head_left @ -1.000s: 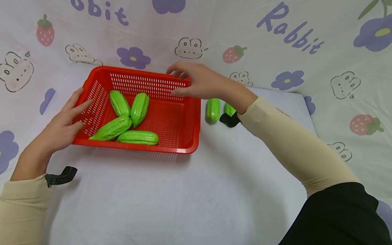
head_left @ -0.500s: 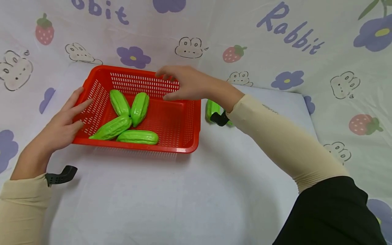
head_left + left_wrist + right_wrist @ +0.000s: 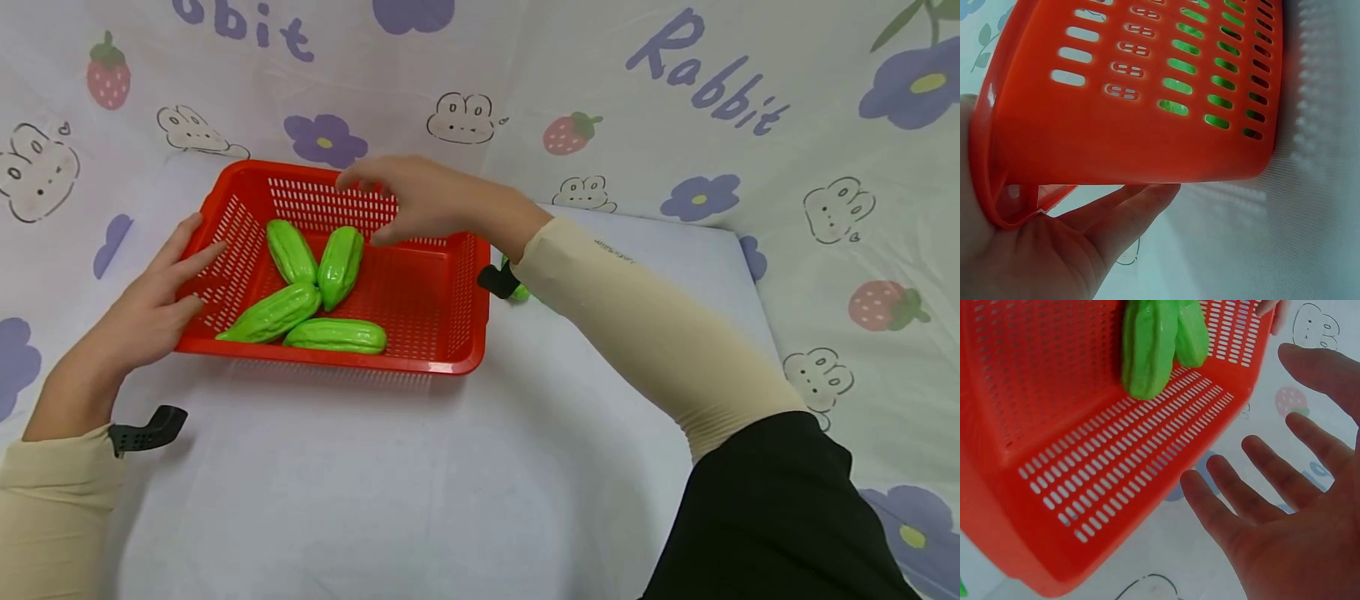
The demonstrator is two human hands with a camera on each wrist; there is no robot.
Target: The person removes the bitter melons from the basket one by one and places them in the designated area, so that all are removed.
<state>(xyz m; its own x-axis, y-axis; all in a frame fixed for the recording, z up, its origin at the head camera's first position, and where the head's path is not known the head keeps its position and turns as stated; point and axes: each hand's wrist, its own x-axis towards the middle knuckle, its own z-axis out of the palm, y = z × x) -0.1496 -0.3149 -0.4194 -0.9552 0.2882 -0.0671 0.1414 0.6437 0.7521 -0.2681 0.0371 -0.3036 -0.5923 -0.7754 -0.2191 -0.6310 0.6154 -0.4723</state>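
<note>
A red plastic basket [image 3: 420, 363] holds several glossy green ridged gourds, like bitter melons [image 3: 337, 335], gathered at its left and front. My left hand [image 3: 146, 312] holds the basket's left end. In the left wrist view its fingers [image 3: 1141, 209] lie along the outside of the wall below the rim. My right hand [image 3: 423, 200] is over the far side of the basket, holding nothing. Its fingers are spread and slightly bent in the right wrist view, beside the long rim. The upright gourd [image 3: 341, 267] lies just left of the right thumb.
Another green gourd [image 3: 520, 292] lies outside the basket to the right, mostly hidden by my right wrist and its black strap mount [image 3: 497, 281]. The white table [image 3: 420, 483] extends in front. A patterned cloth [image 3: 510, 50] stands behind.
My right hand has moved left over the basket's far side, its forearm now covering more of the gourds on the right. The left hand, the basket and the gourds inside have stayed put.
</note>
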